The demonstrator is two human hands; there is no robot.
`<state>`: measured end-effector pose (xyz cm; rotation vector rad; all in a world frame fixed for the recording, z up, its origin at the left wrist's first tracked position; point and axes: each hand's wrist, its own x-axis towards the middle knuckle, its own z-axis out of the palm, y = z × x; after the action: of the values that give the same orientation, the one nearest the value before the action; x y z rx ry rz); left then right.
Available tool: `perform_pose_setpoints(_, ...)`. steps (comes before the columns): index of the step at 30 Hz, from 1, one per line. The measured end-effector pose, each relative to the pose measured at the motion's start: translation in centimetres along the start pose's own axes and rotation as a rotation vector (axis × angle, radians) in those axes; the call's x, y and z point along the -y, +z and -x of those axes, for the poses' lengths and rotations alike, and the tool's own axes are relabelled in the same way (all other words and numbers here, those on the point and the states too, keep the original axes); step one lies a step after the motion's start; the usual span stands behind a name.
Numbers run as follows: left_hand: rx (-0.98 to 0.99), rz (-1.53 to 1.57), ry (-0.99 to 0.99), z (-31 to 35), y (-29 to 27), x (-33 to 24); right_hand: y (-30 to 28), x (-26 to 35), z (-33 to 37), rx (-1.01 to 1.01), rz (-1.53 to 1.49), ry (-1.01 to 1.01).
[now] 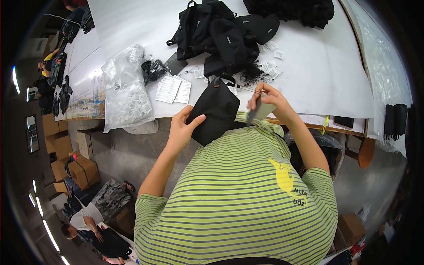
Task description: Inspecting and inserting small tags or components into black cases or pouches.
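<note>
My left hand (183,128) grips the side of a small black fabric bag (215,112), thumb across its front. The bag is tilted at the table's edge, close to my body, with a short loop at its top. My right hand (270,100) is closed, its fingers pinching a thin dark cord that runs toward the bag's loop. A grey hang tag (260,111), blurred by motion, hangs at those fingers. Whether the cord is fastened to the bag I cannot tell. Beyond the bag lies a tangle of black tag cords (252,73).
A pile of black bags (216,33) lies at the far middle of the white table (318,79), more black fabric pieces (296,9) behind right. Printed paper slips (173,89), a dark card (176,64) and a clear plastic bag of labels (126,86) lie left. People sit at far left.
</note>
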<state>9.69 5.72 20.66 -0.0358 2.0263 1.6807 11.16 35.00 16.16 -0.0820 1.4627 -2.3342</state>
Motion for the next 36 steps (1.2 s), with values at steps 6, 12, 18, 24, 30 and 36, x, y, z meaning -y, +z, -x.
perform_pose_setpoints(6,-0.075,-0.402,0.153,-0.5,-0.7,-0.8,0.4,5.3,2.7,-0.002,0.242,0.068)
perform_pose_setpoints(12,-0.191,-0.639,0.512,-0.3,0.7,-1.7,-0.6,8.1,4.0,-0.372,0.659,-0.005)
perform_pose_setpoints(18,-0.178,-0.887,0.900,-0.4,1.6,-3.8,3.0,9.6,3.7,-0.519,0.964,-0.270)
perform_pose_setpoints(24,-0.096,-0.987,1.181,-0.2,2.9,-5.6,8.1,9.6,2.4,-0.244,1.406,-0.540)
perform_pose_setpoints(30,-0.008,-0.966,1.320,0.3,2.9,-6.3,9.3,10.3,2.5,-0.177,1.407,-0.625)
perform_pose_setpoints(36,-0.034,-0.956,1.361,0.4,3.0,-7.0,9.4,9.8,2.9,-0.160,1.423,-0.706)
